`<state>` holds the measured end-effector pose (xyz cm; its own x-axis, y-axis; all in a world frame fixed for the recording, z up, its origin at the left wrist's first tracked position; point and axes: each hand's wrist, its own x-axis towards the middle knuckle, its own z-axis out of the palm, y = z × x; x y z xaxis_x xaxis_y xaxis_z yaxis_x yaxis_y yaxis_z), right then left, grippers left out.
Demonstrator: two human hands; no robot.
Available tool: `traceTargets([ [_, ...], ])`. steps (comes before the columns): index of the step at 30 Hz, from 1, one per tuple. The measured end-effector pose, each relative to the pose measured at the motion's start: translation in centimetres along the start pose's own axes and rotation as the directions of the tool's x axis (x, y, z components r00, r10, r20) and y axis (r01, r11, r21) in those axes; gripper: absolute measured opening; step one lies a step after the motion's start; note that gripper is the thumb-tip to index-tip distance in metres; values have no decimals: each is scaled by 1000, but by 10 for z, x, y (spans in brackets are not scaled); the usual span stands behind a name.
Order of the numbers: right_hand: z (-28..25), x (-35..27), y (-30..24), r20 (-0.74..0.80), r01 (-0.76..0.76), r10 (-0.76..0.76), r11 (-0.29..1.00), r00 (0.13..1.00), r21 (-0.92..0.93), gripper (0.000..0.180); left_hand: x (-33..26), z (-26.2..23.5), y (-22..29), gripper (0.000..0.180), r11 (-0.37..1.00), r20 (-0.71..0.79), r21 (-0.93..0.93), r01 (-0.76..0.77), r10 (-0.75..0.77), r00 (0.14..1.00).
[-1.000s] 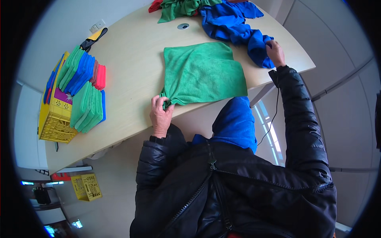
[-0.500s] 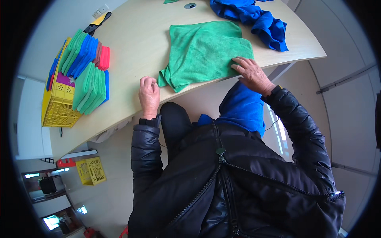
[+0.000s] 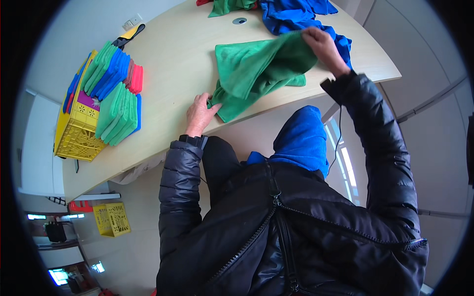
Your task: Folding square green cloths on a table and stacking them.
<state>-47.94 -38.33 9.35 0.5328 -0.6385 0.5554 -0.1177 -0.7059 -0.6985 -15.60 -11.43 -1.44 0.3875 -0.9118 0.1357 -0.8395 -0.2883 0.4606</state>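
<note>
Green cloth spread on the pale table, half folded, stretched between both hands. Left hand flat near the table's front edge, fingers pressing down the cloth's near-left corner, corner pinned just beyond the fingertips; thumb side hidden, so no telling whether pinched or only pressed. Right hand raised over the far side, fingers curled tight on the cloth's far-right edge, lifting it so the fabric hangs in a sloping sheet down and leftward from those fingers toward the pinned corner. Lower layer of the cloth lying flat on the table beneath the lifted part. Just behind the right fingers, a heap of blue cloths. Well to the left of the left fingers, stacks of folded cloths in green, blue and pink, resting partly on a yellow crate.
</note>
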Motion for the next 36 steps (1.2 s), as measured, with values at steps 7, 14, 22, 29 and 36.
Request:
traceTargets([
  [7, -24, 97, -31, -250, 35, 2, 989, 968, 143, 16, 5, 12, 43, 44, 989, -140, 148, -8, 29, 990],
  [14, -50, 127, -59, -460, 88, 57, 953, 886, 288, 16, 41, 0, -20, 37, 989, -201, -79, 124, -137, 970],
  [22, -111, 151, -34, -566, 104, 97, 944, 819, 313, 13, 10, -39, -74, 27, 980, -320, -44, 195, -199, 926],
  [29, -154, 163, 42, -736, 315, -276, 945, 618, -91, 18, 23, -39, -74, 31, 1000, -418, -24, -6, -5, 909],
  [36, 54, 63, -34, 403, 15, -54, 995, 914, 99, 35, 25, -105, 17, 23, 582, -286, -785, -212, -37, 957],
])
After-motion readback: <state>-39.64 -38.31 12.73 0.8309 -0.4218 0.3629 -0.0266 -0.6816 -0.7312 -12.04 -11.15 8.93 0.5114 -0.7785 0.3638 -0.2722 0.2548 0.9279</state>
